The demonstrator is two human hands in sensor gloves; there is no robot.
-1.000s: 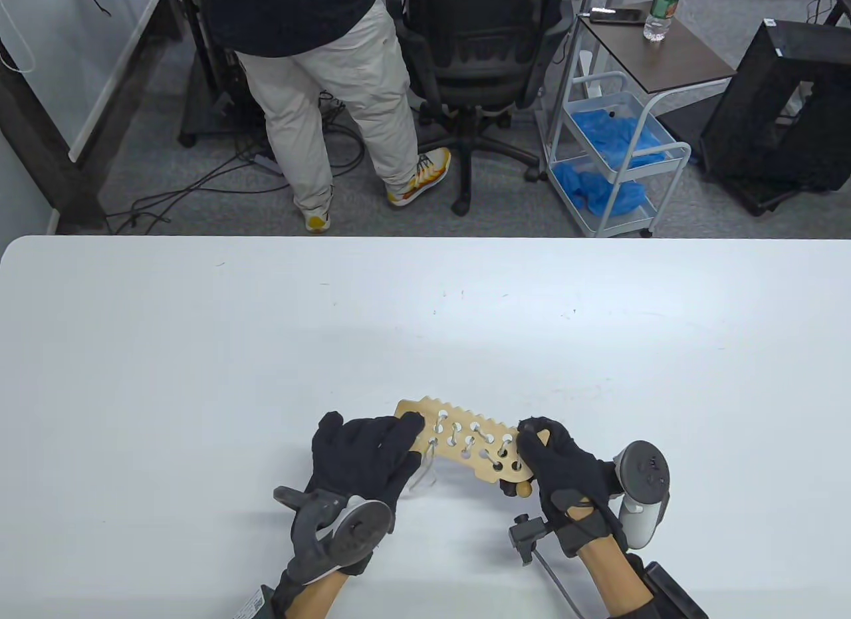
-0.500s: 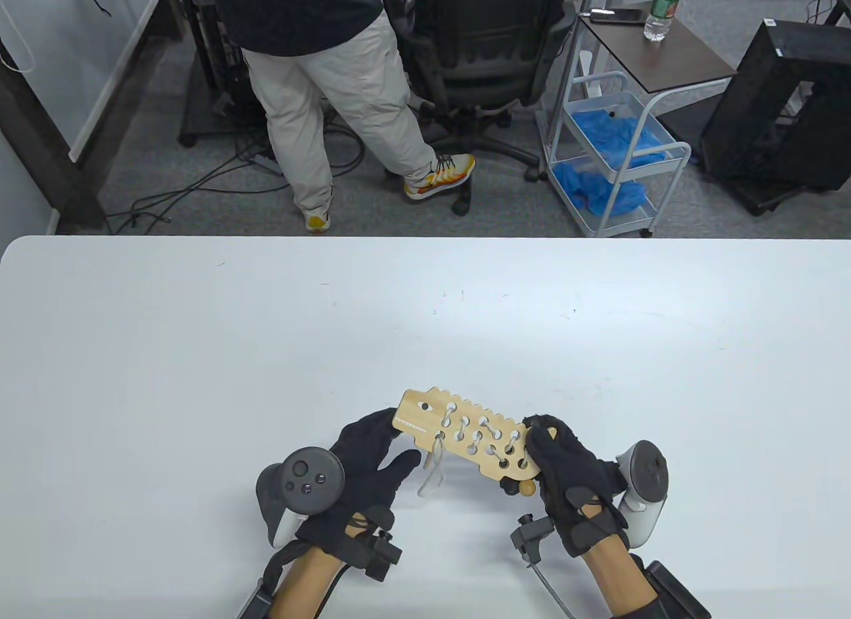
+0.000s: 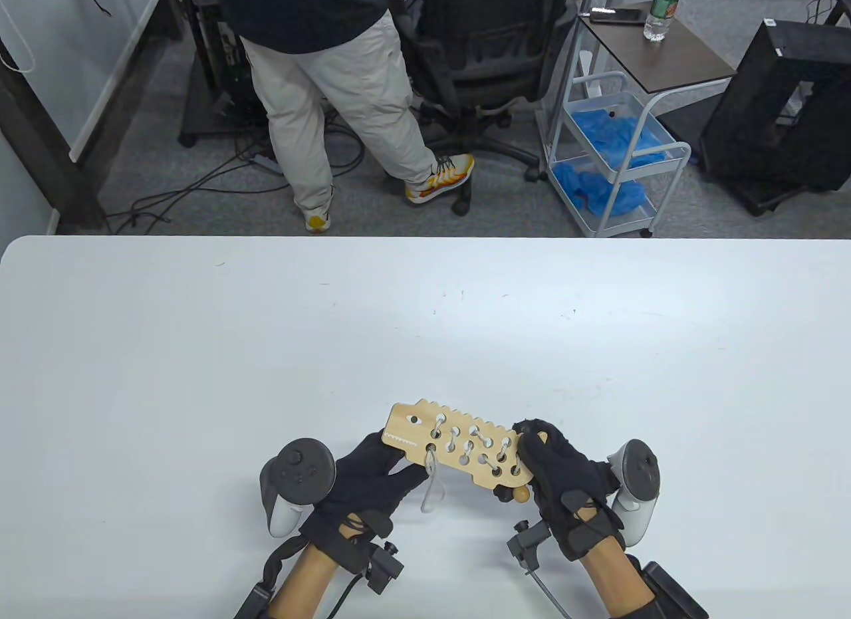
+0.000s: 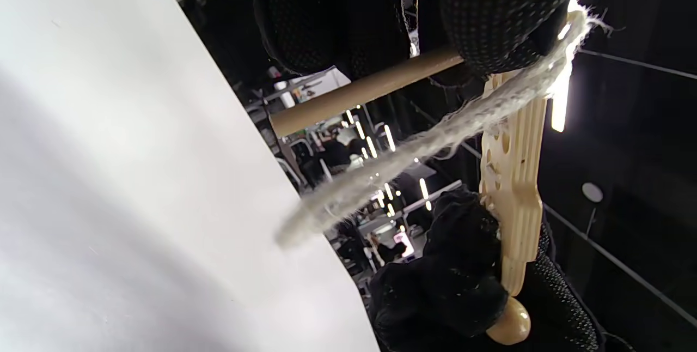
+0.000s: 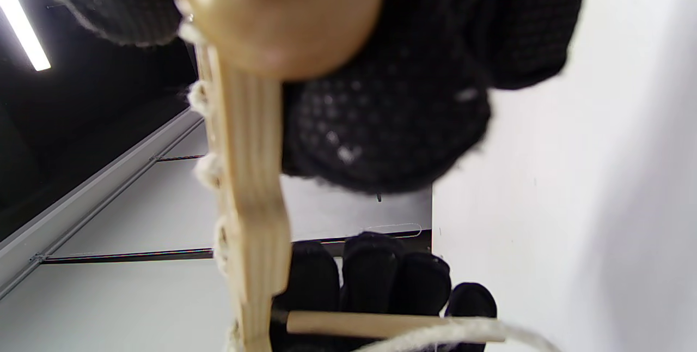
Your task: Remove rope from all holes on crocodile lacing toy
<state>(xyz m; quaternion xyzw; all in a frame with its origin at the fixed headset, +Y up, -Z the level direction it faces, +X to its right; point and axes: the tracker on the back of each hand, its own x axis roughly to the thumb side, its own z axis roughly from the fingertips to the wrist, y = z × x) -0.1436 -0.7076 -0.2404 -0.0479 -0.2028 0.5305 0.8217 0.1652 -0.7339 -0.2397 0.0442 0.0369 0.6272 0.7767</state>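
The wooden crocodile board [image 3: 459, 449] is held above the table, with white rope [image 3: 432, 489] laced through several holes and a loop hanging below its head end. My right hand [image 3: 552, 469] grips the tail end, beside a round wooden bead [image 3: 520, 494]. My left hand [image 3: 372, 476] is under the head end. In the left wrist view its fingers [image 4: 490, 19] hold the rope's wooden needle [image 4: 365, 90], with rope [image 4: 435, 134] trailing from it beside the edge-on board [image 4: 514, 177]. The right wrist view shows the bead [image 5: 272, 8], the board edge [image 5: 250, 177] and the needle [image 5: 381, 325].
The white table [image 3: 199, 379] stretches wide around the hands. Beyond its far edge a person [image 3: 332, 80] stands by an office chair [image 3: 485, 60], and a white cart [image 3: 611, 153] stands at the right.
My left hand came off the top of the board's head end, turned over and went beneath it. The crocodile's eye and head now show, and the rope loop hangs lower.
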